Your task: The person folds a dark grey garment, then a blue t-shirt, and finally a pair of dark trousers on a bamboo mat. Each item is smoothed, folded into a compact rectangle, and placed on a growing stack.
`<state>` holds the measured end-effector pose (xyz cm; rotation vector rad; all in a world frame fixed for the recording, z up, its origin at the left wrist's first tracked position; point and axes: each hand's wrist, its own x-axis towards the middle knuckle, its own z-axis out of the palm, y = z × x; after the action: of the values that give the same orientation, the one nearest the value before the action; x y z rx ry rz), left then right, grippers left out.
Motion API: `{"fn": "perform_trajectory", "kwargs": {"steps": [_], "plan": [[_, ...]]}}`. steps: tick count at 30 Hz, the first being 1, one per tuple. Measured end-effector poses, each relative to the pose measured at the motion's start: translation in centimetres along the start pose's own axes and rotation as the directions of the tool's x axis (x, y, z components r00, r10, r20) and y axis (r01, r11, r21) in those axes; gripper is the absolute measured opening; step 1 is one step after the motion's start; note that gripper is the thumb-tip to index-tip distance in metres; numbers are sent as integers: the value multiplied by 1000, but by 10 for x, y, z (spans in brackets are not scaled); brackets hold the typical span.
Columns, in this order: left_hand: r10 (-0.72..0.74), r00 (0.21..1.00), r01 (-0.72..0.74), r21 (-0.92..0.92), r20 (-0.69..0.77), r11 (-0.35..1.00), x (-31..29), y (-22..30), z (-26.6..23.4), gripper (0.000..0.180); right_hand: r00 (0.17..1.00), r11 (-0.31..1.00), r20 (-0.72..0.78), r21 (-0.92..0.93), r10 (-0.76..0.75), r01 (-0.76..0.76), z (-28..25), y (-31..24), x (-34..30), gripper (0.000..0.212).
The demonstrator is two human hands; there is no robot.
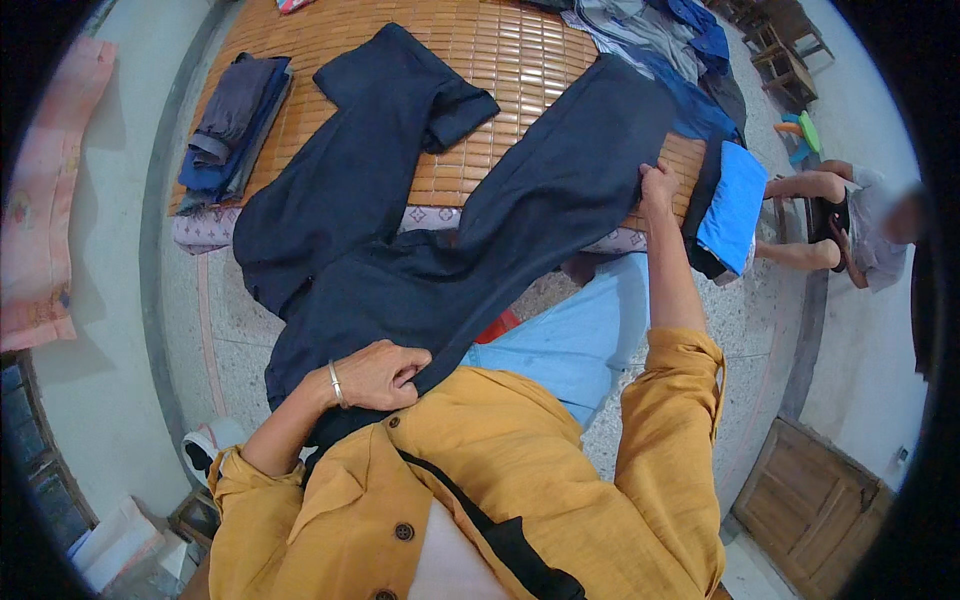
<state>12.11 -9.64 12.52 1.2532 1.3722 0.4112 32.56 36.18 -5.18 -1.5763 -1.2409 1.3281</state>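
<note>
roughly at the centre lie dark trousers (395,285), spread from the wearer's lap up onto a bamboo mat (500,50). one leg runs toward eleven o'clock, its end bent over to the right; the other runs toward one o'clock, lying flatter. the left hand (378,376), toward eight o'clock, is clenched on the near end of the trousers, knuckles up, with a bangle (336,384) on its wrist; the cloth inside the fist is hidden. the right hand (658,188), at two o'clock, grasps the outer edge of the one o'clock leg, its arm stretched out.

a pile (235,135) of folded dark clothes sits on the mat at ten o'clock, near the trousers but apart from them. looser clothes (650,35) are heaped at one o'clock, just beyond the leg's end. between two and three, a bright blue cloth (730,210) hangs at the mat's edge, right of the right hand. a seated person (880,235) is farther out, near three. light blue jeans (575,340) show just right of the trousers, toward four, and a mustard shirt (500,420) fills six o'clock.
</note>
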Motion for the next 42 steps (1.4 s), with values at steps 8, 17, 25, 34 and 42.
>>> {"fn": "perform_trajectory", "kwargs": {"steps": [8, 17, 25, 34, 42], "plan": [[-48, 999, 47, 26, 17, 999, 6, 7, -11, 21, 808, 479, -24, -816, -589, 325, -1, -15, -15, 39], [-97, 990, 94, -31, -104, 995, 1, 2, 3, 21, 876, 409, 36, -875, -481, 261, 22, -27, 3, 23], [-116, 986, 112, -35, -122, 993, 5, 2, 5, 22, 918, 812, -73, -498, -389, 305, 14, 7, 38, 15], [-111, 988, 108, -37, -110, 993, 10, 8, 2, 22, 936, 933, -36, 75, -350, 352, 1, 11, 37, 8], [-99, 990, 96, -37, -98, 995, 9, 4, 2, 23, 976, 923, 54, 339, -212, 182, -24, 9, 10, 9]]}}
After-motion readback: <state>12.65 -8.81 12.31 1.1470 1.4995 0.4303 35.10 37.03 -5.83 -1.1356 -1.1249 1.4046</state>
